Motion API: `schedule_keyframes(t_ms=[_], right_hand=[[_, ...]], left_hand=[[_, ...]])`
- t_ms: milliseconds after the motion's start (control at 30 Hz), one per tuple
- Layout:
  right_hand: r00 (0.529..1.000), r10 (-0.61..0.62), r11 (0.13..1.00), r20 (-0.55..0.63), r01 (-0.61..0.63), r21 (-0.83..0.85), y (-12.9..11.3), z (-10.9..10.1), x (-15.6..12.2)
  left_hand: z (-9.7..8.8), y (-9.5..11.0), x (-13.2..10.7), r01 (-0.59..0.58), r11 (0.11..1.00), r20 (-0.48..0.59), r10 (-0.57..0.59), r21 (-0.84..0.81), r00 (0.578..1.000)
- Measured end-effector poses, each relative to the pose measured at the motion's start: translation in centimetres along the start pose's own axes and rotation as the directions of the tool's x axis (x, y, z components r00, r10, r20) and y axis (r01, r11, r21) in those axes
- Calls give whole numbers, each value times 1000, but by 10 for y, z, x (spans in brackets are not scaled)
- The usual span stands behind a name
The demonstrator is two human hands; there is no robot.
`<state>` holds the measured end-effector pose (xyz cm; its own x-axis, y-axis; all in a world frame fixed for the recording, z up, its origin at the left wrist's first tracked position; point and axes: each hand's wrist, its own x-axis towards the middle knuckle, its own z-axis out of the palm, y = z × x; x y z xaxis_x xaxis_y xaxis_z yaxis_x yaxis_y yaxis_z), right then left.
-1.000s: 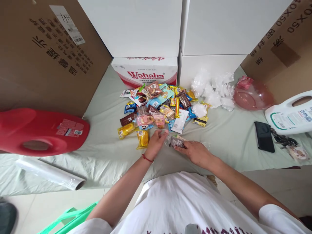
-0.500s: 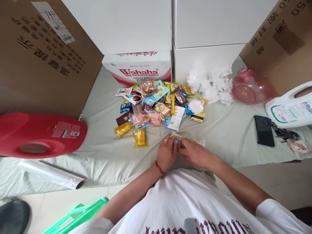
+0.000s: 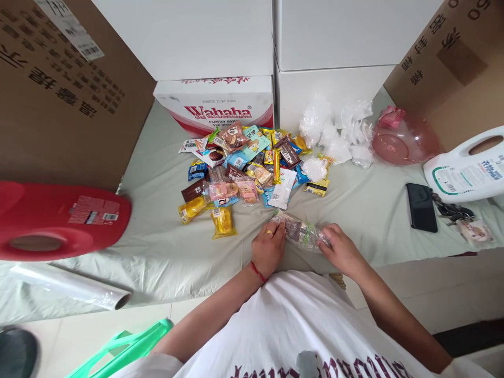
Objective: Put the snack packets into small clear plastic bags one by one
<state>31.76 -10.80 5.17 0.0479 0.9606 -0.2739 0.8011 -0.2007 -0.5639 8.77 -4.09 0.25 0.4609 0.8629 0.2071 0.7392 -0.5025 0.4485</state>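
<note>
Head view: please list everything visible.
Boxes: three, white, back
Cartons: two, brown, sides
Wahaha box: one, white/red, back
Snacks: many, multicoloured, centre
Crumpled plastic: several, white, right
Bowl: one, pink, right
Bottle: one, white, right
Phone: one, black, right
Keys: bunch, dark, right
Jug: one, red, left
Roll: one, whitish, left
Cloth: one, greenish, underneath
Unclear objects: several, green or dark, bottom
Packaging: some, clear, held
Shirt: one, white, bottom
Left hand: one, on packaging
Right hand: one, on packaging

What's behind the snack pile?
A water carton with red lettering stands behind the snack pile, with a white box beside it. The snacks cover the carton's lower right front, so that corner, and anything tucked against it, can't be seen.
</note>
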Motion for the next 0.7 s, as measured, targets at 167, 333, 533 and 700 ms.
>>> schedule_keyframes(t_ms=[167,333,533,700], right_hand=[[996,79,983,28,-83,164,-38,-12,15],[997,41,993,63,-33,-115,-83,15,63],[991,1,894,131,58,-444,-99,27,68],[991,-6,870,135,72,-487,-98,31,63]], left_hand=[[4,1,1,-35,999,58,36,-14,998],[3,6,1,-59,996,97,66,-69,993],[-13,-10,-1,84,880,-25,-108,-468,994],[-10,-22,19,355,873,-85,-404,-333,911]])
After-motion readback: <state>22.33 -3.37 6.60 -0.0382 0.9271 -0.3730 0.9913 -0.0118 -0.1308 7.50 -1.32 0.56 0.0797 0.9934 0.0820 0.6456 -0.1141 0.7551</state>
